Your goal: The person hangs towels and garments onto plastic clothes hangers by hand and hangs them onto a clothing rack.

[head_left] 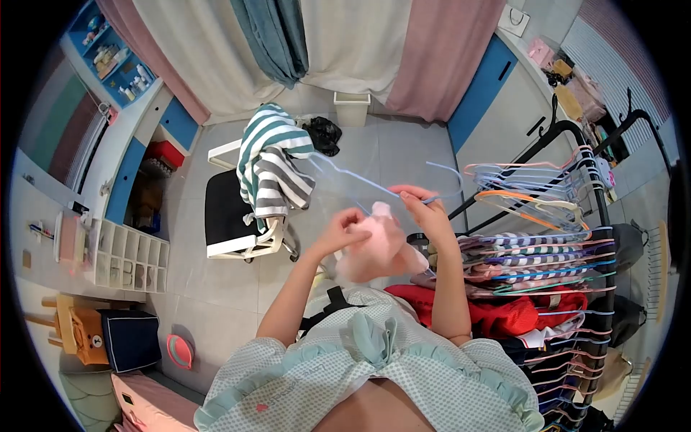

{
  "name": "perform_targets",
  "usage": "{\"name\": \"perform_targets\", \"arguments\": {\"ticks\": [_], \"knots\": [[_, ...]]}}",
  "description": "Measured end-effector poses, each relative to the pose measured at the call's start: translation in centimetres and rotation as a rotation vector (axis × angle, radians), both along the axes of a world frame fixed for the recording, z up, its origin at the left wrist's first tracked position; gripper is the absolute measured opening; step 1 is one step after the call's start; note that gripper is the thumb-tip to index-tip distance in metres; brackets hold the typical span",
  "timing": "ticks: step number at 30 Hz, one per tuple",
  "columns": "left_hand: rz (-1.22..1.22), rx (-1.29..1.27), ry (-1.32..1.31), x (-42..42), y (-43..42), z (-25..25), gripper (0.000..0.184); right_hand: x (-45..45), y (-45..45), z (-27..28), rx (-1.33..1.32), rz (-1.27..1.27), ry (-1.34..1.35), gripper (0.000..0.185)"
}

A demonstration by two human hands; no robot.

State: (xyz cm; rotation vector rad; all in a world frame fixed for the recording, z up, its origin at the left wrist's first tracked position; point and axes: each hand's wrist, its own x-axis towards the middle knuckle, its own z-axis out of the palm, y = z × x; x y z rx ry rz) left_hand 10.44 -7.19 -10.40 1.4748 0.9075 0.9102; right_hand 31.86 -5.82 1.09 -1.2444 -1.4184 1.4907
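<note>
In front of my chest, my left hand [341,232] pinches a pale pink garment [383,245], which is bunched up and slightly blurred. My right hand [426,213] is closed around a light blue clothes hanger [358,178], near its hook. One arm of the hanger reaches up and to the left, and its hook points to the right. The garment hangs beside the lower part of the hanger; whether it is on the hanger I cannot tell.
A black clothes rack [603,288] on the right carries spare hangers [533,176] and hung clothes [533,255]. Ahead on the left, striped clothes [270,162] lie over an office chair [222,209]. A white bin [352,109] stands by the curtains, and a pink basin [180,351] is at lower left.
</note>
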Motion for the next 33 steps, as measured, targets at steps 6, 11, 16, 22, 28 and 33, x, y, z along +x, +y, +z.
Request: {"name": "perform_targets", "arguments": {"ticks": [6, 11, 16, 22, 28, 33], "knots": [[0.381, 0.069, -0.032, -1.9, 1.1, 3.1, 0.021, 0.1, -0.1, -2.0, 0.17, 0.084, -0.027, 0.021], [0.75, 0.359, 0.321, -3.9, 0.7, 4.9, 0.026, 2.0, -0.2, -1.8, 0.053, 0.132, -0.124, 0.022], [0.751, 0.405, 0.576, -6.3, 0.7, 4.4, 0.042, 3.1, 0.1, -1.0, 0.174, 0.199, -0.06, 0.021], [0.392, 0.675, 0.597, -5.9, 0.9, 3.9, 0.024, 2.1, 1.4, -0.2, 0.294, 0.182, -0.175, 0.024], [0.465, 0.348, 0.372, -6.2, -0.3, 2.9, 0.009, -0.3, 2.0, 0.5, 0.406, -0.169, -0.229, 0.034], [0.667, 0.306, 0.234, -8.4, -1.4, 2.2, 0.013, -2.9, 0.8, -1.2, 0.955, -0.612, -0.24, 0.05]]}}
